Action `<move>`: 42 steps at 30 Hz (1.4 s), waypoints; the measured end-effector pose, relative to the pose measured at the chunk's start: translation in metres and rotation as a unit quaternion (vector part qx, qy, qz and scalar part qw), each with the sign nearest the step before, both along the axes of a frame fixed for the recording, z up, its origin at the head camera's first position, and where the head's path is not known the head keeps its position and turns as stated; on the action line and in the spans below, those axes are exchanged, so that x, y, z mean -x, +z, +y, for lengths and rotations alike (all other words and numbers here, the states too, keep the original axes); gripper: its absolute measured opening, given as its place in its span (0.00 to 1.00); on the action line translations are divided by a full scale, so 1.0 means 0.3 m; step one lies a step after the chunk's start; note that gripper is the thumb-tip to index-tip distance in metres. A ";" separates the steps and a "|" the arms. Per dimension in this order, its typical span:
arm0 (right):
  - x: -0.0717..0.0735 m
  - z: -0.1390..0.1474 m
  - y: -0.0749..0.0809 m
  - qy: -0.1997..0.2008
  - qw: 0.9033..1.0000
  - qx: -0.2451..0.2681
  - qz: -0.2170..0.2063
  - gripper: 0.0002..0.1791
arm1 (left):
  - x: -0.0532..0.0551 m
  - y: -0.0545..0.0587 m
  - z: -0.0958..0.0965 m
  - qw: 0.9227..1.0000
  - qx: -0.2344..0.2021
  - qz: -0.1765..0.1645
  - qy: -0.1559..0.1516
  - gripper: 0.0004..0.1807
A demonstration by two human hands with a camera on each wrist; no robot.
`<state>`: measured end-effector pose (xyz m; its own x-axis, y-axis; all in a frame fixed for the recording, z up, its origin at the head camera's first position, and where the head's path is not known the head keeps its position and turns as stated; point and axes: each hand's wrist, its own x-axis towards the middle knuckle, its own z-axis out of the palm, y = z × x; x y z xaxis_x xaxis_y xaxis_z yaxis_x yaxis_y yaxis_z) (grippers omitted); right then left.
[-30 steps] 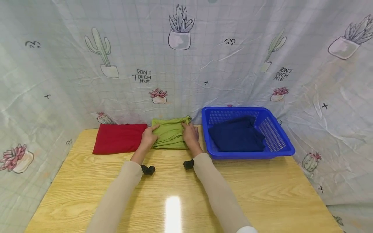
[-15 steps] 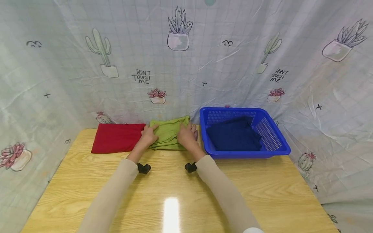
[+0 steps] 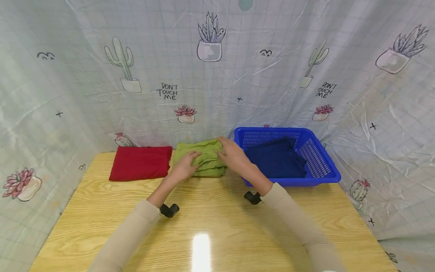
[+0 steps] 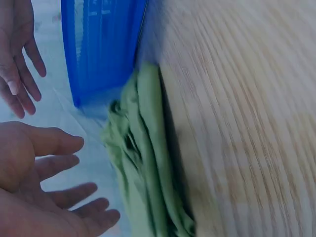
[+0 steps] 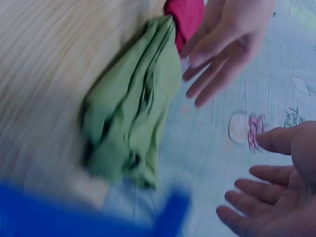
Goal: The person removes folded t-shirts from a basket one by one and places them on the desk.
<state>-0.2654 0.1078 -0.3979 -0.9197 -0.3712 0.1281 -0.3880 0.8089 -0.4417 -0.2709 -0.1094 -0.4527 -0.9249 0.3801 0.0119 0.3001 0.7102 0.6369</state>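
A folded green cloth (image 3: 207, 166) lies on the table against the patterned curtain, with wrinkles and loose layers along its front. Above its left part hovers my left hand (image 3: 185, 166), fingers spread and relaxed, holding nothing. My right hand (image 3: 234, 155) is over the cloth's right end, its fingers also loose and empty. In the left wrist view the left hand (image 4: 54, 182) is apart from the green cloth (image 4: 143, 148). The right wrist view likewise has the right hand (image 5: 276, 187) clear of the green cloth (image 5: 133, 108).
Left of the green cloth lies a neatly folded red cloth (image 3: 141, 163). To the right stands a blue plastic basket (image 3: 321, 160) with a dark blue cloth (image 3: 276, 158) inside. A patterned curtain (image 3: 217, 79) rises behind the wooden table (image 3: 292, 219).
Both hands have come up off the green cloth and their fingers have spread. The right hand has shifted to the right, and the left hand slightly right over the cloth.
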 end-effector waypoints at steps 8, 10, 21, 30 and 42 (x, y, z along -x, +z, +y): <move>-0.035 0.205 0.095 0.022 0.999 -0.014 0.022 0.28 | -0.066 0.076 0.087 0.999 -0.036 0.008 -0.028 0.31; -0.036 0.254 0.124 0.021 0.999 -0.023 0.024 0.27 | -0.070 0.099 0.111 0.998 -0.045 0.007 -0.033 0.31; 0.003 0.475 0.276 0.009 0.997 -0.067 0.028 0.26 | -0.048 0.225 0.249 0.995 -0.076 0.032 -0.064 0.29; 0.057 0.599 0.344 0.008 0.998 -0.058 0.028 0.24 | 0.013 0.318 0.374 0.988 -0.098 0.017 -0.118 0.27; 0.137 0.738 0.369 -0.048 0.996 -0.069 -0.021 0.27 | 0.163 0.396 0.540 0.978 -0.102 -0.103 -0.152 0.26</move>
<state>-0.3064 0.3290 -0.2872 -0.9555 -0.2918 0.0431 -0.2888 0.8955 -0.3387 -0.3199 0.0525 -0.3340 -0.7596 0.6477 -0.0588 0.3276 0.4592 0.8257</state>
